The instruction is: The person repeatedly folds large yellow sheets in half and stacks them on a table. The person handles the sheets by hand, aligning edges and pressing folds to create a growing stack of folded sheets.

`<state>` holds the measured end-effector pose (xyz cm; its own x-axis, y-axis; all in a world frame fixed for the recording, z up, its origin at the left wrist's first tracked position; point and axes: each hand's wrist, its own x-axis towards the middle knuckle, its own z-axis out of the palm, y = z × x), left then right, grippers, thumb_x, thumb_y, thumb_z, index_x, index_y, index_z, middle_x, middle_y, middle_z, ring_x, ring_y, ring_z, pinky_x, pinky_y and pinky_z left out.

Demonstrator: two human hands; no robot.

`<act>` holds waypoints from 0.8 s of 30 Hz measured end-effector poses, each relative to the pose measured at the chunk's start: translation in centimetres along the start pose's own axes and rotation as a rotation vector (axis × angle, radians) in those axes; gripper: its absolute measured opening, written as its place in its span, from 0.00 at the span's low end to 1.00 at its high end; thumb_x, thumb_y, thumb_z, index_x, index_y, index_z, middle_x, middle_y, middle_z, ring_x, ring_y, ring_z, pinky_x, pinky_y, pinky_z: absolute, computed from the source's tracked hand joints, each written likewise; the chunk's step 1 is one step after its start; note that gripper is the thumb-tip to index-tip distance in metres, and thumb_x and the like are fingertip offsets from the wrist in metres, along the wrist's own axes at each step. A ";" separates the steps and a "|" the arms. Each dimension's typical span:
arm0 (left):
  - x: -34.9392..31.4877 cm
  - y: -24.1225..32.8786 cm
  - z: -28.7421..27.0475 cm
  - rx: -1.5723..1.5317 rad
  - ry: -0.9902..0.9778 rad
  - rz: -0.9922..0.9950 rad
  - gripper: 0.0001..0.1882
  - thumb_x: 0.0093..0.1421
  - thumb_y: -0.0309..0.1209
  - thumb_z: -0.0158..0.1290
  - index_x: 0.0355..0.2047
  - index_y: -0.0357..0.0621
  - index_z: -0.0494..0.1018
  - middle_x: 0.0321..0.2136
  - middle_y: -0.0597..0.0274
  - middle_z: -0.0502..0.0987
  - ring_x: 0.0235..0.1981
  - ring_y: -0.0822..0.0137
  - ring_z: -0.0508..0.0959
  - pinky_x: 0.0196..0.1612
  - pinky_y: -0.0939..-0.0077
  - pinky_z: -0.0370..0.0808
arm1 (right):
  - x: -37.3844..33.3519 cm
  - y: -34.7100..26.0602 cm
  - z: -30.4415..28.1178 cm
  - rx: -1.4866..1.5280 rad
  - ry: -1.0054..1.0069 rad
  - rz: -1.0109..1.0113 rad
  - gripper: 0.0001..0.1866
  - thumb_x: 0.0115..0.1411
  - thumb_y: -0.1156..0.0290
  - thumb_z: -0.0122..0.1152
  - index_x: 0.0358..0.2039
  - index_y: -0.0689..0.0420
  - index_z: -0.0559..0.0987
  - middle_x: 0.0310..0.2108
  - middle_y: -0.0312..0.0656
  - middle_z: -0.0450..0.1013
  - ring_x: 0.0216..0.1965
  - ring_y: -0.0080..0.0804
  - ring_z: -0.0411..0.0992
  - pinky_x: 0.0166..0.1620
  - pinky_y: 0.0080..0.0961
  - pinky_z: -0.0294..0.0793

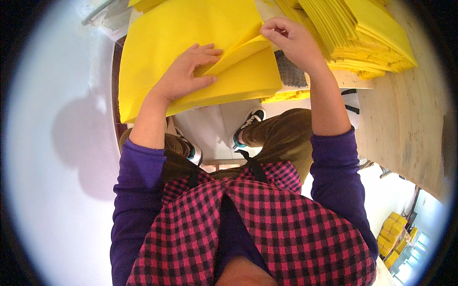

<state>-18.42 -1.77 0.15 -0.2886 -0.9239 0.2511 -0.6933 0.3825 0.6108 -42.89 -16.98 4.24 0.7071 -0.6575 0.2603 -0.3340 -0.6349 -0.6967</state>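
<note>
A broad stack of yellow felt-like sheets [162,43] lies before me, its edge hanging toward my lap. My left hand [188,71] rests flat on the top sheet, fingers spread, thumb pointing to the right. At the stack's right side my right hand [288,40] pinches the corner of the yellow sheet [238,57] between thumb and fingers. That corner is lifted, and a fold runs from it down to my left hand.
A tall pile of folded yellow sheets [362,38] stands at the far right on a pale wooden table [396,109]. A grey piece of cloth [291,71] shows beside the stack. A white wall [57,143] is close on the left. Yellow bundles [393,229] sit at the lower right.
</note>
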 end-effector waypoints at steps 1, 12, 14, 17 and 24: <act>0.0 -0.1 0.0 -0.005 0.000 -0.003 0.24 0.51 0.35 0.58 0.49 0.42 0.73 0.56 0.56 0.69 0.63 0.55 0.59 0.67 0.57 0.46 | -0.2 0.3 -0.1 0.013 0.004 0.013 0.14 0.58 0.64 0.61 0.41 0.57 0.76 0.30 0.29 0.70 0.31 0.17 0.65 0.36 0.16 0.66; 0.1 0.2 0.2 0.073 -0.008 -0.011 0.23 0.50 0.32 0.58 0.48 0.45 0.73 0.57 0.58 0.68 0.63 0.56 0.60 0.67 0.56 0.46 | -3.5 2.7 1.7 0.064 0.061 -0.019 0.39 0.41 0.74 0.71 0.57 0.50 0.68 0.55 0.39 0.67 0.55 0.32 0.65 0.59 0.27 0.62; 0.1 0.3 0.2 0.076 0.024 0.008 0.22 0.48 0.33 0.57 0.46 0.46 0.75 0.54 0.55 0.70 0.61 0.54 0.63 0.66 0.57 0.49 | -3.2 2.6 2.3 0.008 0.128 -0.143 0.37 0.41 0.76 0.71 0.55 0.50 0.70 0.53 0.39 0.69 0.55 0.33 0.66 0.59 0.27 0.62; 0.1 0.4 0.3 0.083 0.042 0.010 0.22 0.48 0.34 0.57 0.45 0.45 0.75 0.53 0.54 0.71 0.60 0.53 0.64 0.66 0.56 0.51 | -2.9 2.5 2.7 -0.015 0.156 -0.124 0.31 0.40 0.75 0.72 0.49 0.51 0.75 0.49 0.42 0.71 0.54 0.39 0.67 0.58 0.28 0.63; 0.2 0.5 0.3 0.100 0.046 0.021 0.22 0.48 0.34 0.58 0.45 0.44 0.75 0.53 0.54 0.71 0.59 0.53 0.64 0.65 0.57 0.52 | -3.4 3.5 3.1 0.151 0.049 -0.175 0.19 0.41 0.79 0.71 0.37 0.54 0.80 0.43 0.40 0.75 0.49 0.38 0.71 0.53 0.28 0.68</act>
<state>-19.01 -1.75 0.21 -0.2744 -0.9140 0.2988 -0.7507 0.3978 0.5275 -44.50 -15.75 -1.20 0.7138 -0.5641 0.4149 -0.1097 -0.6753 -0.7294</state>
